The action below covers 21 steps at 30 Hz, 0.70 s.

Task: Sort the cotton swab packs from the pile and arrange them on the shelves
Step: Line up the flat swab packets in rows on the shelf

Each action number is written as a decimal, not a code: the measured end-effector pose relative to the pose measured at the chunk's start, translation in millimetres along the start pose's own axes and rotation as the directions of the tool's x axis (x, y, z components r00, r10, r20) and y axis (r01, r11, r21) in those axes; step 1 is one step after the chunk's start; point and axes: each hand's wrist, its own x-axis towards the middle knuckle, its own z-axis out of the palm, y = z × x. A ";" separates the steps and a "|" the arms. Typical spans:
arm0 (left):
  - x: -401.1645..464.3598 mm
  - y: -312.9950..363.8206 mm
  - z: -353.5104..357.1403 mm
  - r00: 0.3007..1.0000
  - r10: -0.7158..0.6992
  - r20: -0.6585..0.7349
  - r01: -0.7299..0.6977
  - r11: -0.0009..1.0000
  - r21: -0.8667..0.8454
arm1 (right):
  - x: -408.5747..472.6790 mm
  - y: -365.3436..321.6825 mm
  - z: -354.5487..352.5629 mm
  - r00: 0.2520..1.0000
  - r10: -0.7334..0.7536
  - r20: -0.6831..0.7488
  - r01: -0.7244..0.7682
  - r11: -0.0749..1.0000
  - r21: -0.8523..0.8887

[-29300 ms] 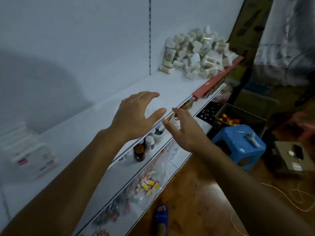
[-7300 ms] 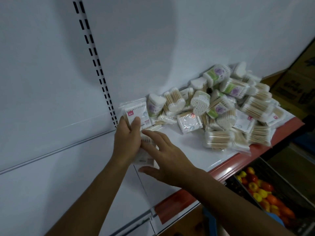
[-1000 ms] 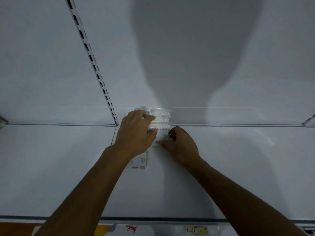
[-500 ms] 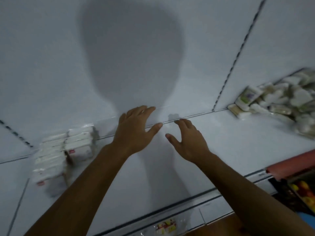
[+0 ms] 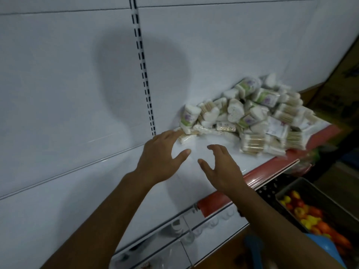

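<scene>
A pile of cotton swab packs (image 5: 250,117) lies at the right end of the white shelf (image 5: 97,191), against the back wall. Some packs are heart-shaped, some are clear bags of wooden-stick swabs. My left hand (image 5: 161,158) hovers over the shelf with fingers spread, its fingertips close to a flat pack (image 5: 186,135) at the pile's left edge. My right hand (image 5: 221,167) is open too, fingers loosely bent, a short way in front of the pile. Neither hand holds anything.
A slotted upright (image 5: 142,70) runs down the back wall left of the pile. The shelf's front edge carries a red strip (image 5: 272,171). Below are lower shelves with small bottles (image 5: 178,228), a dark crate of colourful fruit-like items (image 5: 310,216) and a blue stool (image 5: 322,247).
The view has swung right from the arranged stack to the pile. Both hands, empty, have moved right across the shelf and now sit close to the pile's left edge.
</scene>
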 end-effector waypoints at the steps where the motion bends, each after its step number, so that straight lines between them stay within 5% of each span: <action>1: 6.2 5.3 5.5 1.000 -0.002 0.003 0.002 1.000 -0.003 | 4.3 9.4 -4.7 1.000 0.005 -0.002 -0.005 1.000 0.001; 13: 80.5 -0.1 31.0 1.000 -0.026 -0.006 0.025 0.986 -0.162 | 73.6 40.8 -14.0 0.999 0.001 -0.045 -0.005 0.996 -0.088; 21: 113.9 0.6 46.1 1.000 0.024 -0.001 -0.024 0.977 -0.210 | 119.3 56.9 -42.9 0.924 -0.103 -0.369 -0.047 0.926 -0.376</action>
